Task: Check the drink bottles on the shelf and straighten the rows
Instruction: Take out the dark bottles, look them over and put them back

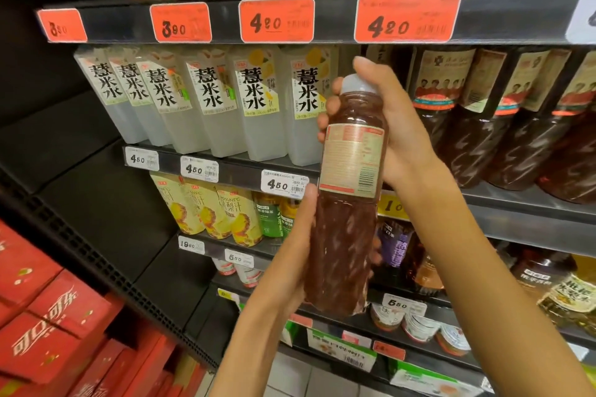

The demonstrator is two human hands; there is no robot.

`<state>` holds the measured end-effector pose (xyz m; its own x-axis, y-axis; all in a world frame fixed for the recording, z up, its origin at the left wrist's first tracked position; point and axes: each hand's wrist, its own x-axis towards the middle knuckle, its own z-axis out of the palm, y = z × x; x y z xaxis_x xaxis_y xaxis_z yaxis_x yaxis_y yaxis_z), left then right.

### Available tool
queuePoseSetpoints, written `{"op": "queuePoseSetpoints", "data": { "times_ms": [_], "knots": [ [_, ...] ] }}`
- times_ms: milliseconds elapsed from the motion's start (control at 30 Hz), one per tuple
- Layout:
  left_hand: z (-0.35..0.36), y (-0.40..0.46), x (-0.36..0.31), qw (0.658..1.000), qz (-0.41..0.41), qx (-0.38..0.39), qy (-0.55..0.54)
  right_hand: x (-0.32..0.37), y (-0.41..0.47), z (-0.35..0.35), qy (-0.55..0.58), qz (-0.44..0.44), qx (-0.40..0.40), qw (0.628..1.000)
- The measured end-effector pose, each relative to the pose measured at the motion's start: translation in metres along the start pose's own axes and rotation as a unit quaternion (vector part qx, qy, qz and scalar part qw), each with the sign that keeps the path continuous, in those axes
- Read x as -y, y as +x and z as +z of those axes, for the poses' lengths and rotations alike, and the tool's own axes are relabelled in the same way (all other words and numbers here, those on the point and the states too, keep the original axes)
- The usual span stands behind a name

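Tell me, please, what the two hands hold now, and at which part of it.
Both hold one dark drink bottle. The right hand grips its upper part, below the grey cap; the left hand holds its lower part.

A bottle [346, 203] stands upright at frame centre, in front of the shelf [225, 167], held between a left hand [300, 251] low on its left side and a right hand [383, 126] near its cap. Behind it, pale bottles [206, 100] line the shelf to the left and dark bottles [503, 119] to the right. Boxes [54, 309] are stacked at lower left.
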<state>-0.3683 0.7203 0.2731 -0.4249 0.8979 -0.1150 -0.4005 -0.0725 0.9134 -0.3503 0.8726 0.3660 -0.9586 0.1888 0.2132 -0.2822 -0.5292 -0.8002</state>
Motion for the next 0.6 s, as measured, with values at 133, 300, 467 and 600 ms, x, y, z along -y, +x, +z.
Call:
{"op": "queuePoseSetpoints", "data": {
  "times_ms": [133,300,467,600],
  "knots": [
    [0.003,0.005,-0.007,0.985,0.062,-0.111,0.12,-0.001,0.001,0.0,-0.16,-0.058,-0.12,0.978],
    [0.005,0.0,-0.005,0.998,-0.005,-0.01,-0.06,-0.001,-0.001,-0.003,-0.063,0.012,-0.039,0.997],
    [0.012,-0.001,0.001,0.984,-0.072,0.096,-0.129,-0.003,-0.003,0.002,0.055,0.019,0.059,0.997],
    [0.008,0.003,-0.007,0.997,-0.002,-0.062,0.04,0.002,-0.007,0.003,-0.087,-0.02,-0.064,0.994]
  ]
}}
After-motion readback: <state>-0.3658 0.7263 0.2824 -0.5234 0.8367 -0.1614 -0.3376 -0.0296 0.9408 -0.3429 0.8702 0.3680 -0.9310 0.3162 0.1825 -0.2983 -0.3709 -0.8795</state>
